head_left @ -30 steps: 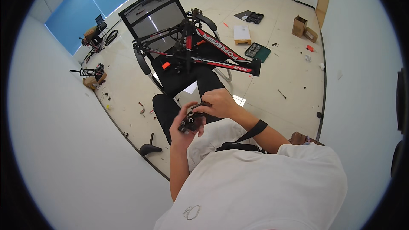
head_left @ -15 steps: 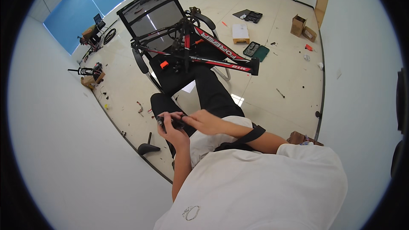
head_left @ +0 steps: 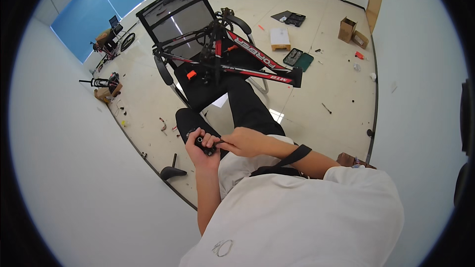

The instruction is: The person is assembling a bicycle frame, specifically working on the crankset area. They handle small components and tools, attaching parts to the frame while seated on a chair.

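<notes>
On the person's side of the black-and-red metal bicycle frame (head_left: 252, 55), well apart from it, the left hand's (head_left: 201, 157) grip curls around a small black part with a round ringed opening (head_left: 200, 141), while the right hand's (head_left: 243, 142) grip pinches a thin dark piece (head_left: 219, 142). The step in hand looks like working that piece at the part, their contact unclear; the next move likely calls for a firm left hold and fine right-hand control.

small black part (head_left: 208, 150) | round pale-ringed spot | thin dark piece (head_left: 219, 142) beside | both in hands (head_left: 202, 156)
</notes>
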A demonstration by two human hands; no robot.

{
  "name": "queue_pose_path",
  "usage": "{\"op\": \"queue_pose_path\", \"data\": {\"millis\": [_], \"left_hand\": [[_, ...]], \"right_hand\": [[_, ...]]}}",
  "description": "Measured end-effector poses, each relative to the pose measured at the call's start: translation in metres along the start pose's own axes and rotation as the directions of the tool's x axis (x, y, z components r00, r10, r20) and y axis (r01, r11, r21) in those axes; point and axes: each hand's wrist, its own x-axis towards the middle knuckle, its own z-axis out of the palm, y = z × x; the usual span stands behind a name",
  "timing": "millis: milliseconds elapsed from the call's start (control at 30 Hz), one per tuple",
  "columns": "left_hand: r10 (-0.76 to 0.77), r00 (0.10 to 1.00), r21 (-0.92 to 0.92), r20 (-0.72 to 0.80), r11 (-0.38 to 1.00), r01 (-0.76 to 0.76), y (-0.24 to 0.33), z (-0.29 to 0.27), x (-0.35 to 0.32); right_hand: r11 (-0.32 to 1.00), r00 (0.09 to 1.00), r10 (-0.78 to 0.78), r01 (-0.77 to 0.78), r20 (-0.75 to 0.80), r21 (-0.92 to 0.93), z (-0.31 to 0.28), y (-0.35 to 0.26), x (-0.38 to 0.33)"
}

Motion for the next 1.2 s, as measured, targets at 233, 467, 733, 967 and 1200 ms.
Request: {"op": "queue_pose_path", "data": {"millis": [233,467,733,967,1200], "left_hand": [[0.042,0.994,-0.212,0.101,0.977,-0.02,0.034,-0.008,0.002],[-0.029,0.943,0.09,0.33,0.996,-0.001,0.032,0.002,-0.005],[-0.103,0.98,0.479,0.172,0.878,0.008,-0.031,-0.029,0.018],[0.009,0.991,0.365,0.134,0.929,-0.057,-0.01,-0.018,0.017],[0.118,0.986,0.082,0.114,0.988,-0.128,0.017,-0.009,0.012]], "right_hand": [[0.996,0.998,0.054,-0.056,0.026,0.064,-0.022,0.009,0.005],[0.668,0.956,0.294,-0.213,0.01,0.713,-0.025,0.027,0.011],[0.815,0.978,0.192,-0.113,-0.08,0.568,-0.039,-0.006,0.012],[0.946,0.998,-0.06,0.056,0.001,0.319,-0.022,-0.038,0.008],[0.975,0.995,-0.085,0.095,-0.057,0.2,-0.02,-0.029,0.008]]}}
